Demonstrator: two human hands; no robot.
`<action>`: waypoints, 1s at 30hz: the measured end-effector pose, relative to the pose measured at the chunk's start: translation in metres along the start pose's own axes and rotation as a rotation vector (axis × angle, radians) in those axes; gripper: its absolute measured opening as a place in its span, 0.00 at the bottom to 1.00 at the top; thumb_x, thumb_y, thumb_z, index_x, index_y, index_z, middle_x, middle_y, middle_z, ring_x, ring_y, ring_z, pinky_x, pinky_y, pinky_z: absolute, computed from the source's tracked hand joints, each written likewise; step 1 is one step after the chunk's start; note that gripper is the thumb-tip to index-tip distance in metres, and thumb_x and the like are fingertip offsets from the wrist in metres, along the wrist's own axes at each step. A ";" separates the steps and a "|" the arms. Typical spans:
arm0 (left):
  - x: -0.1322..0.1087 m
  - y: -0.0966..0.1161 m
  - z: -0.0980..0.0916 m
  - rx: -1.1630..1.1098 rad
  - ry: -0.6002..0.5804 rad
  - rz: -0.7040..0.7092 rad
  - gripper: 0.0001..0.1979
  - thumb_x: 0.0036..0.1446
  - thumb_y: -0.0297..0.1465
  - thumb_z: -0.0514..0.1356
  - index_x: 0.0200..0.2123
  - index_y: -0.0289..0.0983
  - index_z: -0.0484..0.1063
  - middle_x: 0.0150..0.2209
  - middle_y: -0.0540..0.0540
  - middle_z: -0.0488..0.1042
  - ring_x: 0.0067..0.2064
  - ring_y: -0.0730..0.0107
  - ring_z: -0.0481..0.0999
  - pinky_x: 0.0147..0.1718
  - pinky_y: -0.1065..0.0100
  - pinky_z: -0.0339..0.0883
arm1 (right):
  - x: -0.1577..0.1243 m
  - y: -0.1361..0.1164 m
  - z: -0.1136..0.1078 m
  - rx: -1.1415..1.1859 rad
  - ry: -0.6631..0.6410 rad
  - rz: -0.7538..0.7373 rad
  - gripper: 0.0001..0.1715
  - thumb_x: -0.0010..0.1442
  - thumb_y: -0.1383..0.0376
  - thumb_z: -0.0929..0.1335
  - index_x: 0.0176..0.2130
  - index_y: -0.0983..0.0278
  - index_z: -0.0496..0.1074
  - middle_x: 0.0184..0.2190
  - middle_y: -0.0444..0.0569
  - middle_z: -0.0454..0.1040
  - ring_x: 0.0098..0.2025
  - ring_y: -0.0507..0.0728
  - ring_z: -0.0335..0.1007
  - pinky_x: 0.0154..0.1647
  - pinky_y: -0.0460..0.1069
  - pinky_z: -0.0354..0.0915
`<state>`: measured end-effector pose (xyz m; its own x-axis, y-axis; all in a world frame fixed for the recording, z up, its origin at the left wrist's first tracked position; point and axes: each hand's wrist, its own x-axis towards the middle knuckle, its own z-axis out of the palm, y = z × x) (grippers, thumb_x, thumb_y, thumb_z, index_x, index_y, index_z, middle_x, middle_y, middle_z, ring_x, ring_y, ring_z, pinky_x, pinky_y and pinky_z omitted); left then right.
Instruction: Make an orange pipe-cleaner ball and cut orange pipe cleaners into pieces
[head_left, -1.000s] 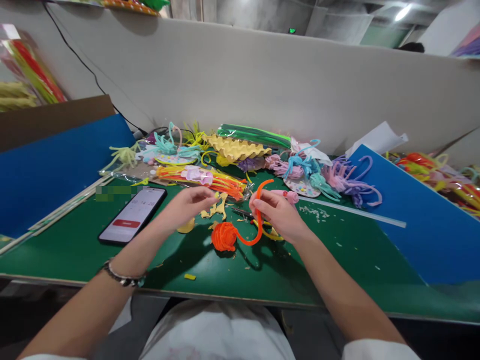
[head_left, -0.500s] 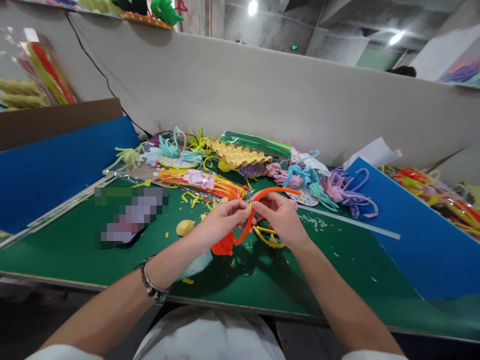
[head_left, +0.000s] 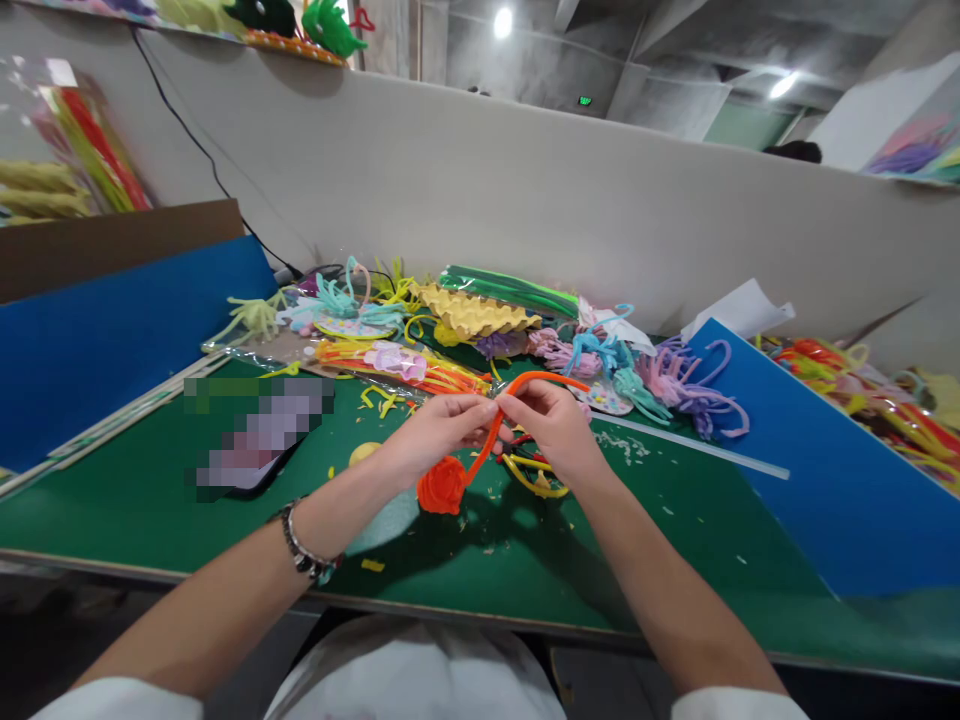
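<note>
Both hands meet over the middle of the green table, pinching an orange pipe cleaner [head_left: 484, 447]. My left hand [head_left: 442, 430] closes on it with thumb and fingertips. From the other side my right hand [head_left: 551, 420] pinches the same strip, whose free end arches over its fingers. At the strip's lower end hangs a coiled orange rosette [head_left: 442, 486], below my left fingers. Behind and beneath the right hand lie yellow-handled pliers or scissors [head_left: 536, 485], partly covered, so I cannot tell which.
A phone [head_left: 262, 440] lies to the left on the green table [head_left: 150, 510]. Bagged orange and yellow pipe cleaners [head_left: 405, 365] and pastel bundles [head_left: 690, 385] line the back. Blue panels [head_left: 825, 480] stand at either side. A translucent stick [head_left: 697, 445] and scraps lie at right.
The orange rosette has turned so its coiled face shows more fully. The small yellow bit at the fingertips no longer shows. Both hands stay pinched on the strip, nearly in place.
</note>
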<state>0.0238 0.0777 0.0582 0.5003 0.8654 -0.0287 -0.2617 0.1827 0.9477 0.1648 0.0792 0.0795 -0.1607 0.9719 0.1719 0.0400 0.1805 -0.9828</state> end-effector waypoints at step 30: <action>-0.019 0.026 -0.018 0.248 0.065 0.034 0.11 0.42 0.35 0.61 0.28 0.34 0.68 0.20 0.53 0.70 0.21 0.80 0.67 0.22 0.76 0.58 | -0.002 0.006 0.023 0.299 0.094 -0.052 0.09 0.45 0.61 0.69 0.24 0.64 0.68 0.16 0.37 0.64 0.20 0.45 0.58 0.22 0.42 0.56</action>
<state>-0.0074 0.0749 0.0773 0.4386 0.8986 -0.0081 -0.0629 0.0397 0.9972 0.1430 0.0750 0.0721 -0.0622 0.9749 0.2140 -0.2601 0.1911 -0.9465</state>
